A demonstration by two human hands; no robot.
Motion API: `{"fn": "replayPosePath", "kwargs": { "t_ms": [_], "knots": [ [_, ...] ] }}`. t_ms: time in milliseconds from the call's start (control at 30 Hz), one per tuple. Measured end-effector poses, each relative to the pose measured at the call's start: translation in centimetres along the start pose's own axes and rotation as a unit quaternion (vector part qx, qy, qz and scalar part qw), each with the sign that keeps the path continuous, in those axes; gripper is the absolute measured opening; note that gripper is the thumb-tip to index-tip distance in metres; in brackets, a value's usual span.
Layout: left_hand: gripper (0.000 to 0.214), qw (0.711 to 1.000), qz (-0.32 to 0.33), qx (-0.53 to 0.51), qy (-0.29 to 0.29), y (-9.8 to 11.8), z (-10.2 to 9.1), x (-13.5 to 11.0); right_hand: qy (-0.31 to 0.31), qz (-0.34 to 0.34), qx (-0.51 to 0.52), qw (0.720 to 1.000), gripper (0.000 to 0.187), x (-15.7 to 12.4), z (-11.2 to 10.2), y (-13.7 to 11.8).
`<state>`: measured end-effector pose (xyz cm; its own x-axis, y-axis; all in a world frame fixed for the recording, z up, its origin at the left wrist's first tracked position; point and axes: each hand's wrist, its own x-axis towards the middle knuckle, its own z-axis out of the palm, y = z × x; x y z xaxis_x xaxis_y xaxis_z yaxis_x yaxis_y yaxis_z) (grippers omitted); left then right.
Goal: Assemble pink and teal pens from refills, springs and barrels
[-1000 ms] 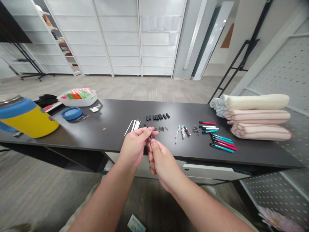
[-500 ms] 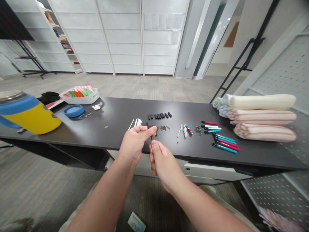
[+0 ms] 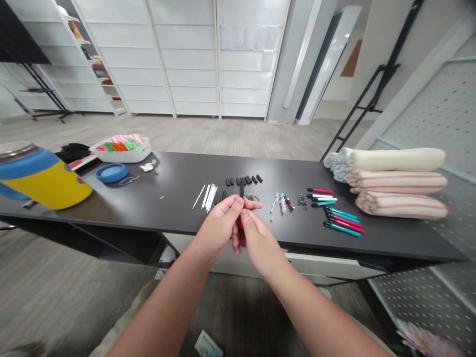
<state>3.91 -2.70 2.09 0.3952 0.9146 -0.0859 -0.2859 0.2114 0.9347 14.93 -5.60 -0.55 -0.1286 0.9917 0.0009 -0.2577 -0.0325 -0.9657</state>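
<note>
My left hand point(image 3: 219, 223) and my right hand point(image 3: 258, 240) meet at the table's front edge, both closed on one pen. Its black end point(image 3: 242, 187) points up and away from me; a bit of red barrel shows lower down between the fingers. My fingers cover the rest. Left of the hands lie thin white sticks point(image 3: 209, 197), like pen refills. Beside them are slim black pieces point(image 3: 220, 197), partly hidden by my left hand. Beyond the hands is a row of short black tubes point(image 3: 254, 179). Small dark pieces point(image 3: 253, 198) lie just behind my fingers.
Small clear and coloured parts point(image 3: 287, 202) and tiny metallic parts point(image 3: 302, 201) lie to the right. Several red, white and teal pens point(image 3: 344, 221) lie near rolled towels point(image 3: 401, 181). At left are a yellow-blue jug point(image 3: 48, 178), a blue lid point(image 3: 111, 172) and a white basket point(image 3: 128, 155).
The pen has turned so its black end points up, away from me. My hands have drawn together, and the left has shifted right, uncovering more white sticks. The view has shifted slightly.
</note>
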Motion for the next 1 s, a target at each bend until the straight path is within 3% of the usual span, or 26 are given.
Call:
{"fn": "replayPosePath", "kwargs": {
  "t_ms": [67, 167, 233, 300, 367, 433, 500, 600, 700, 833, 1000],
  "knots": [
    [0.041, 0.999, 0.037, -0.023, 0.03, 0.3, -0.1, 0.3, -0.007, -0.008, -0.036, 0.999, 0.046, 0.1, -0.3, -0.1],
    [0.034, 0.986, 0.142, -0.032, 0.085, 0.7, -0.9, 0.9, 0.011, -0.01, -0.058, 0.998, 0.048, 0.4, -1.2, -0.6],
    [0.031, 0.973, 0.199, 0.033, 0.11, 0.9, -1.9, 1.2, 0.028, -0.015, -0.069, 0.997, 0.05, 0.6, -1.8, -1.0],
    [0.03, 0.947, 0.235, 0.178, 0.131, 1.2, -3.1, 1.2, 0.049, -0.032, -0.102, 0.993, 0.05, 0.7, -2.5, -1.5],
    [0.028, 0.88, 0.267, 0.373, 0.125, 1.5, -4.3, 1.1, 0.064, -0.053, -0.162, 0.983, 0.049, 0.7, -3.1, -2.1],
    [0.027, 0.785, 0.289, 0.541, 0.081, 1.6, -5.2, 1.0, 0.064, -0.061, -0.227, 0.97, 0.047, 0.6, -3.6, -2.7],
    [0.027, 0.706, 0.296, 0.643, 0.036, 1.3, -5.5, 0.9, 0.053, -0.065, -0.287, 0.954, 0.044, 0.5, -4.1, -3.1],
    [0.025, 0.636, 0.301, 0.71, -0.007, 0.5, -5.3, 0.9, 0.023, -0.08, -0.378, 0.922, 0.031, 0.5, -4.6, -3.1],
    [0.019, 0.61, 0.299, 0.733, -0.029, -0.5, -5.0, 0.8, -0.002, -0.077, -0.434, 0.897, 0.029, 0.3, -4.9, -2.7],
    [0.017, 0.599, 0.284, 0.747, -0.047, -1.0, -5.1, 0.7, -0.022, -0.078, -0.457, 0.886, 0.034, -0.3, -5.1, -2.9],
    [0.024, 0.574, 0.287, 0.764, -0.069, -1.0, -5.4, 0.6, -0.048, -0.085, -0.491, 0.865, 0.025, -1.1, -5.2, -4.0]
  ]
}}
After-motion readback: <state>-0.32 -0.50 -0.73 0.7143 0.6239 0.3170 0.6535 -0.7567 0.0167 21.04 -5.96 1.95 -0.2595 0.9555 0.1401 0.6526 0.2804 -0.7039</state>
